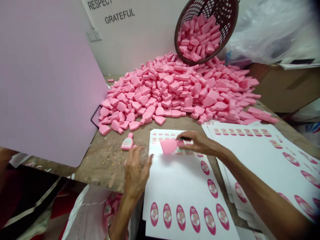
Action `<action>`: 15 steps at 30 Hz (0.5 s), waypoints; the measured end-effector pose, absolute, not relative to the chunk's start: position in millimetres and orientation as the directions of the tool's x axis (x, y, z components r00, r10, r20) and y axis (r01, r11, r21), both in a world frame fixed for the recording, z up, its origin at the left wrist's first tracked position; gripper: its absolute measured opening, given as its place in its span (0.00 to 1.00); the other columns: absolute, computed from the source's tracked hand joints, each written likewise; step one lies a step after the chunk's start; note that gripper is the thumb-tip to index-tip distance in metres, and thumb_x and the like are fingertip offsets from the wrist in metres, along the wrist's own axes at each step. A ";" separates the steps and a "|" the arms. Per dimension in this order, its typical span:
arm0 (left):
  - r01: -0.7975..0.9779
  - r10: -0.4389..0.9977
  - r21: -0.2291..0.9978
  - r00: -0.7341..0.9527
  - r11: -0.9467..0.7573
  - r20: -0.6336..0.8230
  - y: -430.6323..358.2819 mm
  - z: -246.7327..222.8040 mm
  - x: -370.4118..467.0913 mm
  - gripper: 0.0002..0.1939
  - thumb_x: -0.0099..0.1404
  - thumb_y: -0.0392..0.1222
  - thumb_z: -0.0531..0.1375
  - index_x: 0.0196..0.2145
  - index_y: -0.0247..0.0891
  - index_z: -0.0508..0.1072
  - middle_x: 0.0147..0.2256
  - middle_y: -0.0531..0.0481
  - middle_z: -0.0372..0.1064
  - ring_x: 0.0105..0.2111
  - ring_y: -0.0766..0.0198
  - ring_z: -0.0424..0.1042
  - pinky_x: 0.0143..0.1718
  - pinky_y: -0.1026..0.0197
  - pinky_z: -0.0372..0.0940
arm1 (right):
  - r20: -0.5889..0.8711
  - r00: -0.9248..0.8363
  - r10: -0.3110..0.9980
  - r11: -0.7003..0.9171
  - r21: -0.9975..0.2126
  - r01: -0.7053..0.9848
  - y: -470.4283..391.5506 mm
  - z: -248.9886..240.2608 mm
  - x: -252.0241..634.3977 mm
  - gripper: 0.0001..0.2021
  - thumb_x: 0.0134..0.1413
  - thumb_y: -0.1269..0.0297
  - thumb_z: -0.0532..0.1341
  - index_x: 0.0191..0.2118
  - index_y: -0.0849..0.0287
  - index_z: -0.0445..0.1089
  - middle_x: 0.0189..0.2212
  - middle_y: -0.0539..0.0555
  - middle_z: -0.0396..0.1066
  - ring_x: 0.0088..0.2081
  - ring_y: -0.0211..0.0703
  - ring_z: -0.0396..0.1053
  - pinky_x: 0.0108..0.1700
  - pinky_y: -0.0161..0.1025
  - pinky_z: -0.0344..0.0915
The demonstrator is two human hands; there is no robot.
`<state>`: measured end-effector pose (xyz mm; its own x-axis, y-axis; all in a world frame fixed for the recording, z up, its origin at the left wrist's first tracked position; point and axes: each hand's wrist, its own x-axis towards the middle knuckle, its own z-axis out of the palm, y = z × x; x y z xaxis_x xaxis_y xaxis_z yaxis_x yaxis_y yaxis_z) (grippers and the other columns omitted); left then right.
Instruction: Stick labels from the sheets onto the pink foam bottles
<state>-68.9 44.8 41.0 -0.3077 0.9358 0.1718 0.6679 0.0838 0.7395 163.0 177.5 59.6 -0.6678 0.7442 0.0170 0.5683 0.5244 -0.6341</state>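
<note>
My right hand (197,143) is closed round a pink bottle (169,146), slightly blurred, above the upper part of a white sticker sheet (175,180). A dark object shows at its fingers. Left of the sheet, my left hand (136,168) has its fingers spread and blurred, with a bit of pink beside the fingertips. A labelled pink bottle (127,142) lies on the wooden table (100,146) just beyond it. Oval pink stickers line the sheet's lower and right edges.
A large heap of pink bottles (170,86) covers the back of the table. Above it tilts a brown basket (178,50) of more bottles. More sticker sheets (252,160) lie right. A pink panel (50,83) stands left; an open bag (85,213) holding bottles hangs below the front edge.
</note>
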 end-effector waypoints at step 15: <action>-0.214 0.962 0.949 -0.092 0.232 -0.256 91.8 7.4 8.5 0.20 0.56 0.52 0.62 0.38 0.33 0.68 0.27 0.50 0.67 0.25 0.63 0.74 0.27 0.61 0.72 | 0.356 -0.287 0.889 0.433 -0.452 0.780 149.1 -25.8 178.7 0.08 0.59 0.63 0.54 0.32 0.58 0.66 0.31 0.54 0.72 0.35 0.44 0.66 0.38 0.41 0.53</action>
